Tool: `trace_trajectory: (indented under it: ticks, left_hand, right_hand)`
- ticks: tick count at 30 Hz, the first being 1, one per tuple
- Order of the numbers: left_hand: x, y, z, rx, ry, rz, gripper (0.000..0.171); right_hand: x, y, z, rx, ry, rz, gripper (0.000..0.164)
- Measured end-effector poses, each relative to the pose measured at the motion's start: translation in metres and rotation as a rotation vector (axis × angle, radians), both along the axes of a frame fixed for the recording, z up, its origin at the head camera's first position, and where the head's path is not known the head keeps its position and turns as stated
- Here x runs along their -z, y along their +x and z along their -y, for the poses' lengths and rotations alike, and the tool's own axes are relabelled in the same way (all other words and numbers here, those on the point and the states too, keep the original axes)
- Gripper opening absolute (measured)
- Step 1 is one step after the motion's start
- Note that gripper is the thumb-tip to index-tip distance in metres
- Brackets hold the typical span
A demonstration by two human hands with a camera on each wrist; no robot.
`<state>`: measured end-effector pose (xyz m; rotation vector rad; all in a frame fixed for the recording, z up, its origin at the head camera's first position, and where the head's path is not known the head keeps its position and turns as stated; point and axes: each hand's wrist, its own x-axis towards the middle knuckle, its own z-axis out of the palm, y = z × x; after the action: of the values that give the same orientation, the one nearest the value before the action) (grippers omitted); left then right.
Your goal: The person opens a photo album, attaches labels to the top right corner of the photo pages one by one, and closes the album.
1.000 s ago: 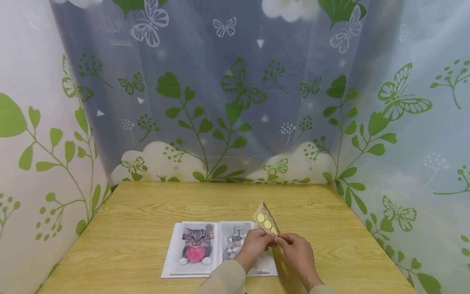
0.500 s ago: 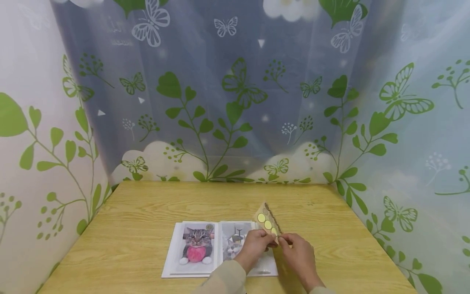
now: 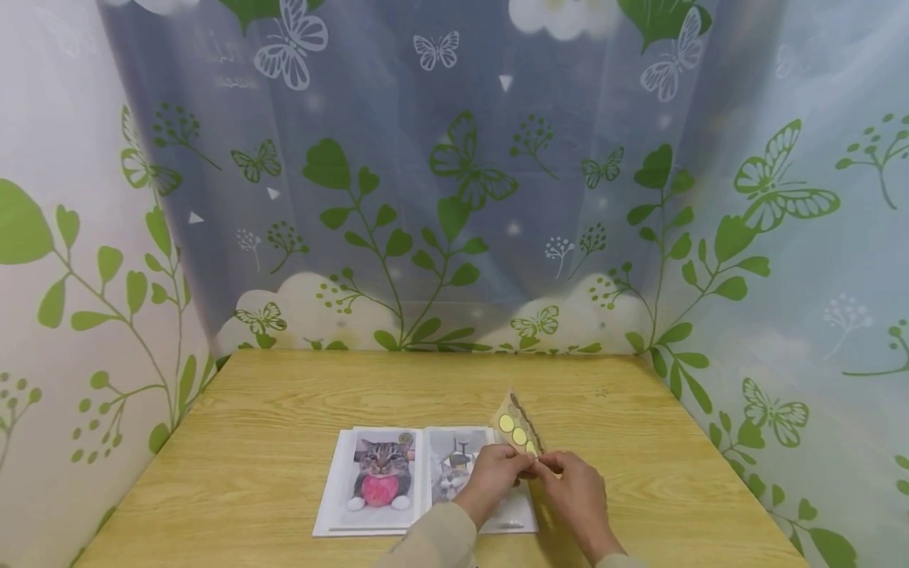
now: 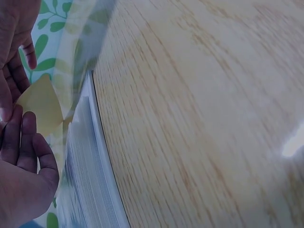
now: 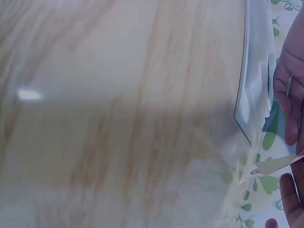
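My left hand (image 3: pixel 488 478) pinches the near edge of a tan paper sheet (image 3: pixel 505 401) with a row of yellow circles (image 3: pixel 520 435) and a dark scalloped border. Beside it, my right hand (image 3: pixel 578 495) pinches the sheet's near right corner, the fingertips of both hands close together. The sheet stands tilted above the right page of an open photo album (image 3: pixel 321 513). In the left wrist view, the plain yellowish back of the sheet (image 4: pixel 42 105) shows beyond the fingers. A narrow, slanted piece of the sheet (image 5: pixel 273 165) appears in the right wrist view.
The album's left page has a picture of a cat with a pink heart (image 3: pixel 379 481). Its right-hand picture (image 3: pixel 449 465) is partly covered by my left hand. Both lie on a wood-grain table (image 3: pixel 234 410), enclosed by leaf-and-butterfly curtains (image 3: pixel 398 260) behind and on both sides.
The sheet first tips slightly right, then returns a little left. My right fingertips shift slightly with it; my left hand holds nearly the same place.
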<state>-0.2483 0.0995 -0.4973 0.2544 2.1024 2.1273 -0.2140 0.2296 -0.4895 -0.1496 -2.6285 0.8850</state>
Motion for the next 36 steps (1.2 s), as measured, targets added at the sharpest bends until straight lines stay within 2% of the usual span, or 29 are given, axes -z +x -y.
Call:
trace_trajectory:
  ticks: [7,18,27,36]
  left_hand:
    - [0.0012,-0.0014,0.0007,0.008,-0.013,0.008,0.018]
    - [-0.0026,-0.0005,0.0038,0.013,-0.028,0.002,0.02]
    - [-0.0009,-0.0028,0.0046,0.021,-0.029,0.009,0.021]
    - [-0.0005,-0.0043,0.0035,-0.016,-0.001,-0.004,0.017]
  right_hand:
    - [-0.0003,0.0008,0.0006,-0.003,-0.027,-0.01,0.012]
    - [-0.0036,0.0002,-0.0036,0.016,-0.101,0.064,0.016]
    - [-0.006,-0.0004,-0.0043,0.026,-0.151,0.082,0.017]
    - [-0.0063,-0.0001,-0.0058,0.036,-0.235,0.085,0.02]
